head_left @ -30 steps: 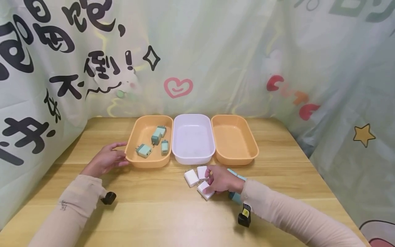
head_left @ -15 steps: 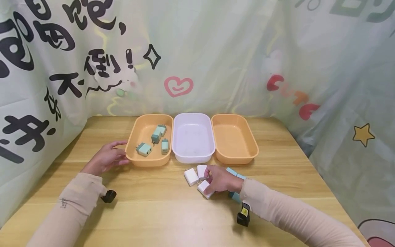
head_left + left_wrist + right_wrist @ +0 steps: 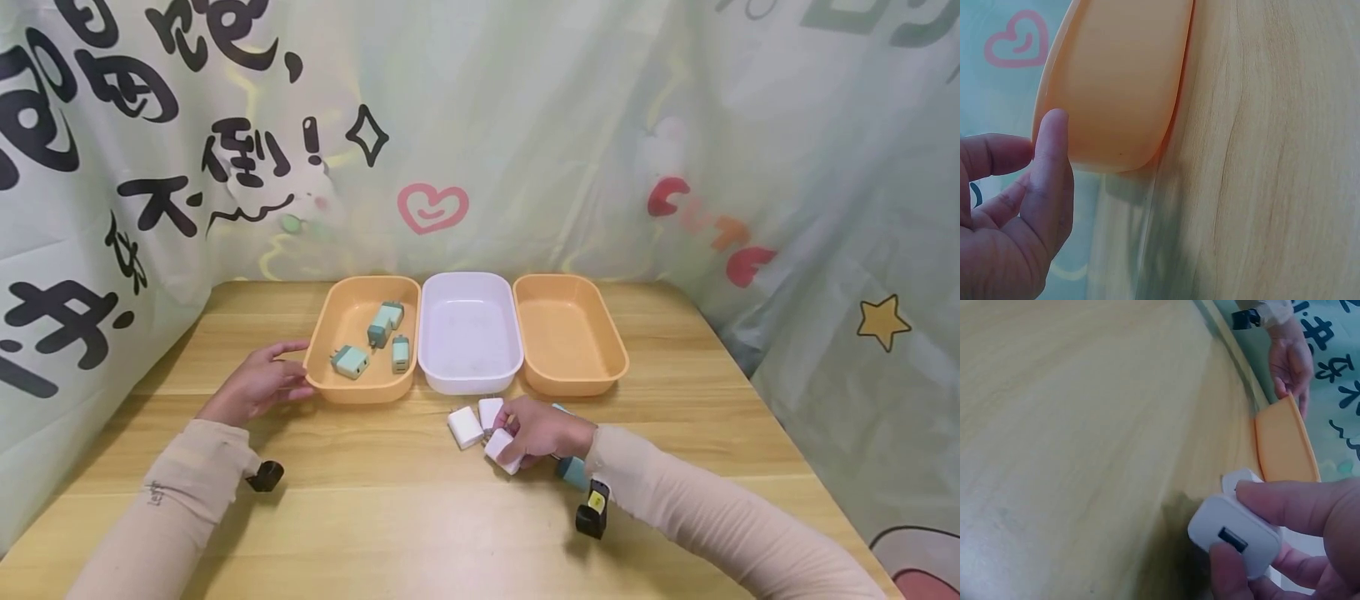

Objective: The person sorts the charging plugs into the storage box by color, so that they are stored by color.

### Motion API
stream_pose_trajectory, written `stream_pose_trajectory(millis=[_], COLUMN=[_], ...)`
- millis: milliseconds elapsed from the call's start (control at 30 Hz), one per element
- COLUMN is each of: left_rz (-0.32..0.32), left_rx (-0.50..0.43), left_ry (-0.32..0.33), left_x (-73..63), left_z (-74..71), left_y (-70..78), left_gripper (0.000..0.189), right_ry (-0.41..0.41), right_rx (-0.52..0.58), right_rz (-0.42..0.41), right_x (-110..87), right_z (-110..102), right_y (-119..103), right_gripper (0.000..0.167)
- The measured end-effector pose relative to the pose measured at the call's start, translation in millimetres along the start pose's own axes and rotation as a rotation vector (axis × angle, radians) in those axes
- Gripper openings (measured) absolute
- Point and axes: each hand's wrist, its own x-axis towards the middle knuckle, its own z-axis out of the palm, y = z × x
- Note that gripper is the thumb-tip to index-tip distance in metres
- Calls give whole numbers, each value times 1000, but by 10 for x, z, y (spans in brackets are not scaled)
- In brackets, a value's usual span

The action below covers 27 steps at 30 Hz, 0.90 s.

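Note:
My right hand (image 3: 546, 430) pinches a white USB wall charger (image 3: 503, 451) between thumb and fingers. The port side of this white charger (image 3: 1235, 536) faces the right wrist camera. Beside it lie two more white chargers, one (image 3: 465, 428) to the left and one (image 3: 491, 412) just behind, partly covered by the fingers. Blue chargers (image 3: 573, 473) sit under and behind my right wrist, mostly hidden. My left hand (image 3: 258, 386) touches the left end of the left orange tray (image 3: 360, 394) with extended fingers; in the left wrist view, fingertips (image 3: 1054, 122) rest against its wall.
In the left tray lie several green chargers (image 3: 350, 362). A white tray (image 3: 469, 333) and a second orange tray (image 3: 572, 333) stand beside it in a row. Behind the wooden table (image 3: 375, 517) hangs a printed cloth (image 3: 525, 150).
The right hand has closed on the nearest white charger and raised and tilted it slightly, away from its earlier spot. The left hand stays at the left tray.

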Motion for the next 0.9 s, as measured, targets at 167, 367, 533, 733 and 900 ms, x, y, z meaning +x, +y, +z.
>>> stream_pose_trajectory(millis=[167,367,533,733,900], left_rz=[-8,-2,-9,-13,-22], left_rx=[7,11,11,16,19], left_ry=[6,2,9,14,15], left_x=[0,8,5,3,6], left_z=[-17,-18,-11,-16,-8], left_y=[7,-2,0,3,0], left_gripper=[62,62,63,62,61], right_ry=[-18,-33,-50,-54,-51], right_rx=[53,123,183,188,209], right_rz=[27,45,33,42,55], right_x=[29,68,109,159,191], right_z=[-64,-132,-198,-293,-367], right_y=[-42,-110,-157,-240,-322], right_gripper=[26,25,24,25,26])
